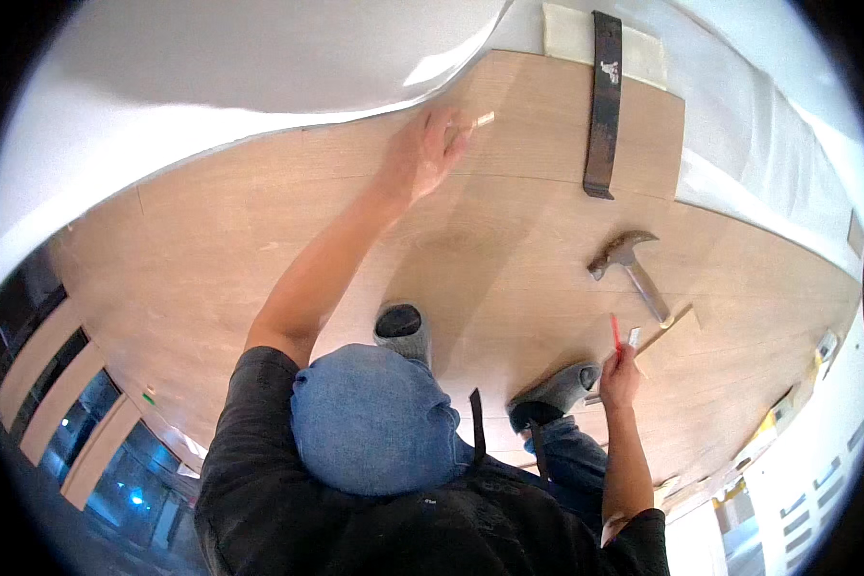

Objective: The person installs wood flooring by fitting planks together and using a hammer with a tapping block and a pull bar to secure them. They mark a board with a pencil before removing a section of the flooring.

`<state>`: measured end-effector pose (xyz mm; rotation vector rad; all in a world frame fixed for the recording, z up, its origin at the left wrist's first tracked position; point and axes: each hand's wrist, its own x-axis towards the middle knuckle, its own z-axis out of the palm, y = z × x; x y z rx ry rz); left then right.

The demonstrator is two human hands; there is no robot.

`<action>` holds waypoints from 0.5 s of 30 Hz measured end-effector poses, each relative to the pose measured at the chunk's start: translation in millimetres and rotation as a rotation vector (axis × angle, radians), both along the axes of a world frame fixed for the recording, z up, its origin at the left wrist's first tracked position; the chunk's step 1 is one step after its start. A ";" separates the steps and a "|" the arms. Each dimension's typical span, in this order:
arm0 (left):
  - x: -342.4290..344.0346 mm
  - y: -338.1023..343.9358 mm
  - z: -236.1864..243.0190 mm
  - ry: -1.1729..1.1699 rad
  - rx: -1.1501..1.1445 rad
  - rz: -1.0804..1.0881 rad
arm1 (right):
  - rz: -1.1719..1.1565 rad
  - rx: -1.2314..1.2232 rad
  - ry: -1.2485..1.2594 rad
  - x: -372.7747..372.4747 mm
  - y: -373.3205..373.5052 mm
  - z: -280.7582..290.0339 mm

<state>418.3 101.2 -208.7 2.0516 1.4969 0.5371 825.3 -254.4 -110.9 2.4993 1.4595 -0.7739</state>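
My left hand point(430, 152), slightly blurred, reaches over the light wood plank floor point(259, 221) near the edge of a white covering, its fingers closed on a small pale piece point(482, 119). My right hand point(620, 379), lower right, grips a red pencil point(615, 329) and a small light-coloured tool point(634, 338), too small to make out. Beside it a long thin wooden-looking item point(674, 322) lies at an angle. A claw hammer point(643, 278) rests just above that hand. A long dark metal pull bar point(603, 106) lies on a plank and a pale strip at the top right.
White sheeting point(259, 58) borders the planks at the top left, with more point(758, 144) at the right. My grey shoes point(400, 336) are on the planks. Dark glazed panels with wooden bars point(96, 432) are at lower left, assorted small items point(778, 418) along the right edge.
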 end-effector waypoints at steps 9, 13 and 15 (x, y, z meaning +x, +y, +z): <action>13.1 40.1 -0.3 0.112 -0.067 0.082 | -0.457 0.342 0.883 -222.9 240.6 -74.5; 17.0 41.5 -17.5 -0.005 0.066 0.108 | -0.591 0.467 1.034 -274.1 336.7 -101.5; 18.8 41.1 -17.5 -0.032 0.051 0.113 | -0.704 0.560 1.126 -284.7 361.7 -109.0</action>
